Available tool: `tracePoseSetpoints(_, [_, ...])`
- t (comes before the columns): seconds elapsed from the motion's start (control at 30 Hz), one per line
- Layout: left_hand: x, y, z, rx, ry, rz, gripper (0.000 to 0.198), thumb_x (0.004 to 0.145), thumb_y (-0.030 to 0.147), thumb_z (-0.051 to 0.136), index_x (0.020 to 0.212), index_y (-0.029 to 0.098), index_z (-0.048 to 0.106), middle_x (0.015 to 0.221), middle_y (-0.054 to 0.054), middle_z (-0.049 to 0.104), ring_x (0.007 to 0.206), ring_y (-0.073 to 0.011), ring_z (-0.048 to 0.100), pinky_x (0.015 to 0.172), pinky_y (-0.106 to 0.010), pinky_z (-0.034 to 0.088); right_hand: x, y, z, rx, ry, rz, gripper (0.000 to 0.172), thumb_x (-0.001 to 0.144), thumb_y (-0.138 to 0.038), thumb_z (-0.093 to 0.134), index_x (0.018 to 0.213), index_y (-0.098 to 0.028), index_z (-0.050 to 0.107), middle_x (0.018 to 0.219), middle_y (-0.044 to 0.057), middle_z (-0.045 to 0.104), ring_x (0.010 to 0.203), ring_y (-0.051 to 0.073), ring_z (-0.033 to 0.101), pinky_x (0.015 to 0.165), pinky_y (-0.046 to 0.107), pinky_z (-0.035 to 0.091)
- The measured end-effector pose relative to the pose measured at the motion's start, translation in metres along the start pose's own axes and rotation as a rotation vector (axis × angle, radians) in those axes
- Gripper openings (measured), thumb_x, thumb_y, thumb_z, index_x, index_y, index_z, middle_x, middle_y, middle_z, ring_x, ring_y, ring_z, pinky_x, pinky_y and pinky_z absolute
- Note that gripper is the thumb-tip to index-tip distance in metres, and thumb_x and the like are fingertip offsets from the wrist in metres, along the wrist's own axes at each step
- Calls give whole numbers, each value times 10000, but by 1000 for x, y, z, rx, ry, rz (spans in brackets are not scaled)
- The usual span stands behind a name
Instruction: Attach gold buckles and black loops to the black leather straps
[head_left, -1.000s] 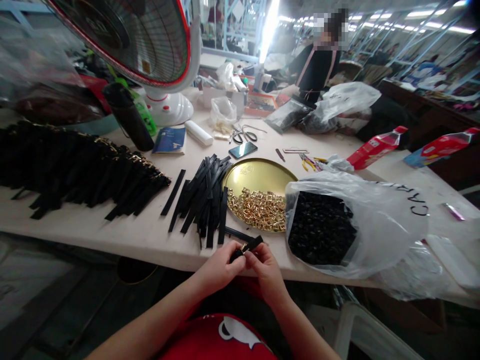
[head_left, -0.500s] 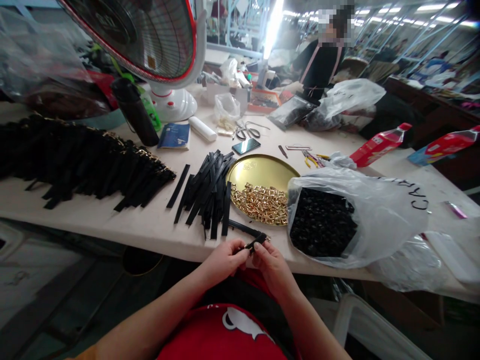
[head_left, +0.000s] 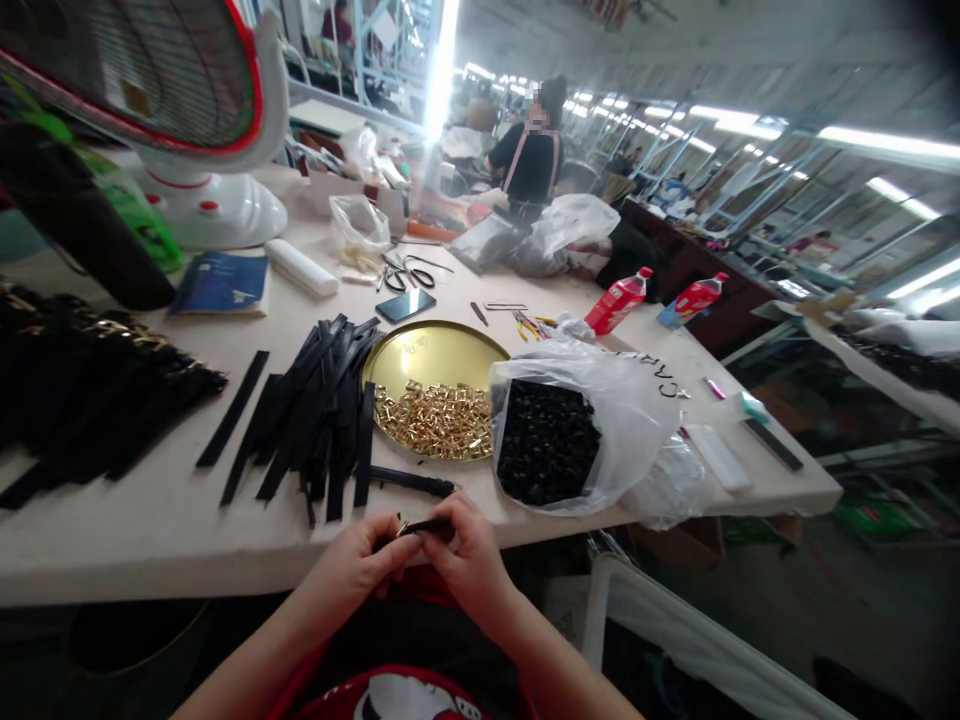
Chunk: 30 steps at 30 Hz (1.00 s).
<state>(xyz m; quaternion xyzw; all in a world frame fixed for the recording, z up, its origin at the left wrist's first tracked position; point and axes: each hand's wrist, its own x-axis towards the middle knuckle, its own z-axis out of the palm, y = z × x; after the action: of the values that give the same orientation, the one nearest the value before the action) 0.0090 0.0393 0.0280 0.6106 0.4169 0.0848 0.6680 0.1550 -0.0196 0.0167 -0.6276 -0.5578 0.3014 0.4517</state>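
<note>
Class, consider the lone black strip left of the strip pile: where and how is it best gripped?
Probably pinch the black strip across its long edges at the near end, coming from above and the near side. It is narrow, lies flat apart from the pile, and its near end points to the front of the table.

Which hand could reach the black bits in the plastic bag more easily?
Probably the right hand: it's nearer the plastic bag than the left hand, though both hold a black strip.

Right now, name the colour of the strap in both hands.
Black strap, seen best in the head view.
</note>
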Motion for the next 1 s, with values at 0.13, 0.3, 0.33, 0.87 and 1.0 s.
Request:
tracePoseSetpoints(0.13, [10,-8,2,38,-18,-54,398,699,560,508,645,188,377,484,74,452,389,-73,363,382,-184,242,-2,6,-3,-12,-35,-5,96,695,-123,585,728,-205,548,715,-20,477,679,130,464,592,240,354])
tracePoseSetpoints(0.3, [18,-4,6,219,51,-14,387,695,538,525,610,184,395,501,59,450,474,-104,406,443,-205,271,0,14,-5,18,-58,67,64,703,-177,612,716,-201,554,697,-21,489,661,129,468,589,243,357])
tracePoseSetpoints(0.33, [18,-1,6,265,70,9,376,704,528,521,610,181,409,523,50,465,506,-115,424,466,-211,284,1,15,-5,26,-57,80,63,702,-185,614,709,-201,554,692,-21,492,661,130,470,592,244,360])
tracePoseSetpoints(0.87, [35,11,0,179,-23,81,366,772,431,443,1019,183,548,641,16,564,518,-128,473,503,-217,350,32,20,-57,33,-332,95,181,798,-276,514,936,-211,613,852,9,625,776,155,564,684,263,425])
tracePoseSetpoints(1.0, [31,16,-3,207,64,51,327,765,439,434,887,183,596,613,15,550,564,-141,478,517,-214,340,74,56,-108,-543,75,166,245,864,-274,378,945,-176,587,907,49,618,862,162,565,750,263,418])
